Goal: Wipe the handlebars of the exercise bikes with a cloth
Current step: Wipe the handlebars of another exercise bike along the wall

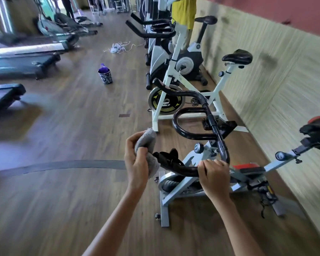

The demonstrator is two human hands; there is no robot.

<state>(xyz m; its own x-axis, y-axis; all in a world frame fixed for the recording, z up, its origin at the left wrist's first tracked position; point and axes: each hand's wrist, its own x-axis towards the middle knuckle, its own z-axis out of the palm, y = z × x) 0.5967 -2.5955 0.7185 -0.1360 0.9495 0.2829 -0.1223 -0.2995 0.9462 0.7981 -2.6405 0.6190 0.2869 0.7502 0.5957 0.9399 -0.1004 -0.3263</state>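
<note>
The left hand [137, 161] curls round a grey cloth [146, 143] and holds it against the near tip of the black handlebar [181, 169]. The right hand [213, 176] grips the bar's bend. Treadmills [22, 63] line the left. A dark bucket [105, 76] stands on the floor, and a white exercise bike [175, 71] stands beyond. The handlebar's long axis runs away from the camera, with its horns pointing left.
</note>
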